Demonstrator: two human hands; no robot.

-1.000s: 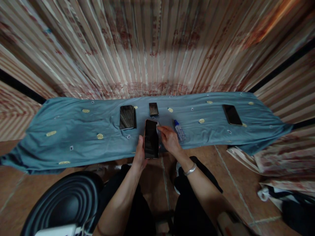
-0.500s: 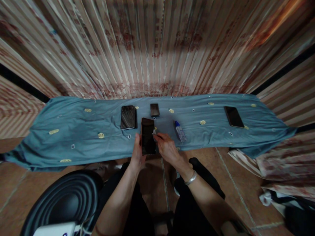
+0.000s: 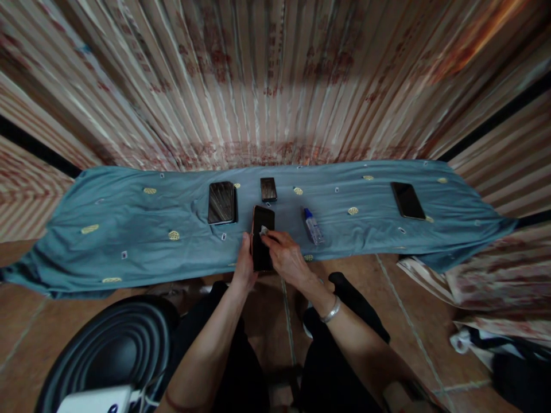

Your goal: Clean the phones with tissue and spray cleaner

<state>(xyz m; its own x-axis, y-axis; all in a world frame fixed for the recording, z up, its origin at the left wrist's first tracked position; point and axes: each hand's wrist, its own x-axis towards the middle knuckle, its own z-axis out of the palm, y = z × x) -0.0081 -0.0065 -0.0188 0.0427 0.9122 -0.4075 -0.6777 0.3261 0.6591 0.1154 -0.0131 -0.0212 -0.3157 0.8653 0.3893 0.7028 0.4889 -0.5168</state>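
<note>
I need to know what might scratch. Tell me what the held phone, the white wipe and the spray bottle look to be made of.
Held phone: glossy dark face, probably glass, since it shows a sheen. White wipe under the right hand: small, pale and crumpled, seemingly soft cloth or tissue; too small to tell which. Spray bottle: clear body with a blue cap, probably plastic. It lies on a matte, wrinkled blue cloth.

1. A makeshift phone-cleaning spot in a home-like room: a long blue patterned cloth covers a low bench.
2. Striped reddish curtains hang behind; brown floor tiles show below.
3. Black phones and a small spray bottle lie about.
</note>
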